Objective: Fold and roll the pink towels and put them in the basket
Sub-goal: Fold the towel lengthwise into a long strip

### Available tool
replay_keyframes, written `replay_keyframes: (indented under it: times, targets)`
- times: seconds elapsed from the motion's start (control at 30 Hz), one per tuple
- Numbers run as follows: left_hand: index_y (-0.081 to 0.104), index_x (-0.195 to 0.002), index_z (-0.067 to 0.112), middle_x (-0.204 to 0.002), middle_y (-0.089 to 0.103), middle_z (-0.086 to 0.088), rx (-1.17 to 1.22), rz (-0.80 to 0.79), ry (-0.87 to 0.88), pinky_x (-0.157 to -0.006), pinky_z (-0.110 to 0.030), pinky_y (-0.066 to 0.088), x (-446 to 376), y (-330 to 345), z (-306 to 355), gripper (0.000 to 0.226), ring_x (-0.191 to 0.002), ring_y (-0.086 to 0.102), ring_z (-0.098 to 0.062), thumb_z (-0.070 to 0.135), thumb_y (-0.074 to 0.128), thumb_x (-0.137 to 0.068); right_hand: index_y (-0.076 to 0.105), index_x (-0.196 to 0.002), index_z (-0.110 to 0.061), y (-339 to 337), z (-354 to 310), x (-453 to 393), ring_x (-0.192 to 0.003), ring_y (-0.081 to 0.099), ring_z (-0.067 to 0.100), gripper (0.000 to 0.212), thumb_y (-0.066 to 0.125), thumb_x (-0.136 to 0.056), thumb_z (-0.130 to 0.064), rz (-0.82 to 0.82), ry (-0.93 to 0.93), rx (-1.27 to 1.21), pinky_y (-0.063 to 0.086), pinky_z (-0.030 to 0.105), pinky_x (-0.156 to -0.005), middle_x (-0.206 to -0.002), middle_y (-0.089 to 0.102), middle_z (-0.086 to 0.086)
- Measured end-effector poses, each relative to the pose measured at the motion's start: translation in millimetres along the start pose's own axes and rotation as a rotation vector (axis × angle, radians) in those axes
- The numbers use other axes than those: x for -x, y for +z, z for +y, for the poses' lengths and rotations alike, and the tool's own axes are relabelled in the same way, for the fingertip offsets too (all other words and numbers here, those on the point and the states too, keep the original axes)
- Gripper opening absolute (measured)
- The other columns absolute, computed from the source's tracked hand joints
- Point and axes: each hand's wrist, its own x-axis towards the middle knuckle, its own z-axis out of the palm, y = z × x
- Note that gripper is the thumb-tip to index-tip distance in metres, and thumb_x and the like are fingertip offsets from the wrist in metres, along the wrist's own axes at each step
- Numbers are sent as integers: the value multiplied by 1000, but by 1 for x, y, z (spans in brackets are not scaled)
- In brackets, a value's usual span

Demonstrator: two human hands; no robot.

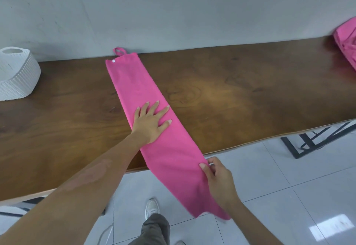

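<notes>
Towel (154, 113) is folded into a strip, unrolled; left hand (151, 122) presses flat, right hand (217, 179) pinches its near edge, basket (18, 73) far left, more towels (346, 42) waiting.

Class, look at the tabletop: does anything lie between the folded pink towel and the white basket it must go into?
Nothing visible does. Only bare brown wooden table lies between the long folded pink towel and the white woven basket at the left. The pink towel pile sits far right.

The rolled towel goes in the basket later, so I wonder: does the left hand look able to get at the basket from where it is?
Probably yes. The left hand lies flat on the towel, and only bare table separates it from the basket.
</notes>
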Motion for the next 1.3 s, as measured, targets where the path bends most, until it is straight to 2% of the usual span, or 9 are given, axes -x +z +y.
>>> replay_keyframes:
  times: [0.13,0.33,0.57,0.67,0.77,0.83,0.93,1.07,1.3]
  targets:
    - [10,-157,45,-167,6,-1,-15,-13,-97,-120,-61,8,-18,-5,23,67,-151,5,-39,71,16,-96,52,-101,-24,-41,-8,-39,-76,61,28,22,41,-105,-43,59,-85,243,48,41,-70,-78,66,2]
    - [17,-157,35,-159,21,-14,-81,-64,-139,-107,-65,31,-64,-21,41,84,-138,26,-47,82,17,-87,56,-88,-24,-108,-12,-128,-79,61,31,34,57,-94,-57,91,-90,511,50,38,-72,-76,63,1]
    - [14,-158,26,-160,15,-19,-82,-66,-127,-109,-70,25,-118,-22,54,93,-147,9,-46,84,14,-86,57,-87,-19,-160,-27,-235,-82,62,32,46,54,-92,-64,88,-64,777,47,37,-69,-84,66,5]
    - [8,-159,21,-166,2,-13,-50,-46,-102,-112,-73,15,-138,-17,58,93,-150,2,-45,81,11,-88,56,-97,-13,-168,-36,-275,-91,63,35,40,51,-99,-52,65,-78,912,41,37,-67,-93,66,11]
    - [4,-160,20,-167,-1,-9,17,-39,-133,-114,-73,11,-155,-13,62,92,-151,2,-45,79,7,-89,57,-111,-5,-156,-45,-301,-104,58,38,17,56,-97,-13,117,-226,1071,43,43,-79,-109,62,15]
    - [4,-160,22,-167,-1,-8,43,-18,-155,-114,-73,8,-162,-10,64,91,-151,1,-44,79,5,-89,58,-116,-5,-133,-51,-309,-105,56,38,31,58,-86,1,164,-317,1027,44,46,-85,-111,60,15]
    - [1,-160,24,-167,-2,-7,50,5,-161,-114,-72,5,-164,-5,62,90,-151,-1,-44,79,2,-89,56,-131,-9,-94,-70,-304,-115,52,34,35,55,-97,-18,112,-387,748,44,46,-98,-126,59,12]
    - [-4,-159,25,-167,-5,-7,25,8,-160,-115,-71,6,-165,-1,61,89,-151,-2,-43,78,-1,-88,34,-154,-18,-62,-68,-287,-149,24,29,67,35,-100,-58,-132,-384,737,20,46,-122,-160,32,6]
    - [-5,-159,26,-168,-5,-5,-19,10,-167,-117,-69,6,-166,-2,60,90,-152,-1,-40,80,-2,-87,-6,-158,-41,-95,-28,-278,-153,-20,28,75,9,-94,-77,-219,-469,926,-7,62,-120,-168,-12,-10]
